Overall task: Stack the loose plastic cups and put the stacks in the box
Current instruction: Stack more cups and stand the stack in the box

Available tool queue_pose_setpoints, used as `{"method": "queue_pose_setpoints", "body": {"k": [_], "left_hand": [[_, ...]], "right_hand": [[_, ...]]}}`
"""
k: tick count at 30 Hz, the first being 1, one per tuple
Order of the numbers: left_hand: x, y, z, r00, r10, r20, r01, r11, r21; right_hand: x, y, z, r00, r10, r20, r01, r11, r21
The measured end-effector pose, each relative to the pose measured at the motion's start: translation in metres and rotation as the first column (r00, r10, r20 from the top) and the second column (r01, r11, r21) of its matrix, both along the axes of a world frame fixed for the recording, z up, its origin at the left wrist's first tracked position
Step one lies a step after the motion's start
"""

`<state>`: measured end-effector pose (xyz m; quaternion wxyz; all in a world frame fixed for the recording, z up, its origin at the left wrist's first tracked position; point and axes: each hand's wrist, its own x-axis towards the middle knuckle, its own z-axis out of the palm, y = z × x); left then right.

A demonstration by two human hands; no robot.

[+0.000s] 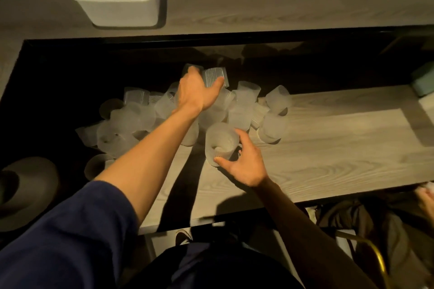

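Note:
Several loose frosted plastic cups (244,110) lie scattered in a heap across the middle of the wooden table. My left hand (196,90) reaches to the far side of the heap and grips a ribbed clear cup (215,76) lying on its side. Closer to me, my right hand (245,163) holds an upright ribbed cup stack (220,142) by its side, mouth facing up. The white plastic box (117,4) stands on the raised ledge at the back left, apart from both hands, with something pale inside.
A dark recessed strip runs between the table (328,148) and the back ledge. A grey hat (25,190) lies at the left. A pale green object (424,82) sits at the right edge. A chair with clothing and a gold frame (375,258) is at the bottom right.

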<state>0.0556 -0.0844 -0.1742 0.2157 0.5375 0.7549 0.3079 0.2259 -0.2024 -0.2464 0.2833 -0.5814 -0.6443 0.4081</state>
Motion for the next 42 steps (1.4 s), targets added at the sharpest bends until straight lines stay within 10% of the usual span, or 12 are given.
{"method": "queue_pose_setpoints", "body": {"k": [8, 22, 30, 42], "left_hand": [[0.009, 0.028, -0.007, 0.993, 0.055, -0.103, -0.075, 0.975, -0.208], [0.005, 0.019, 0.013, 0.994, 0.069, 0.088, -0.062, 0.995, -0.084], [-0.013, -0.009, 0.037, 0.951, -0.189, 0.245, 0.136, 0.966, 0.218], [-0.036, -0.068, 0.045, 0.836, -0.538, 0.105, 0.530, 0.842, 0.101]], "right_hand": [[0.002, 0.016, -0.002, 1.000, 0.007, 0.001, -0.007, 0.999, -0.043], [0.002, 0.017, -0.001, 1.000, 0.014, 0.023, -0.013, 0.999, -0.043], [-0.001, 0.011, -0.002, 1.000, -0.007, 0.002, 0.007, 1.000, -0.013], [-0.003, 0.003, 0.003, 1.000, -0.027, -0.008, 0.026, 0.999, -0.028]]}}
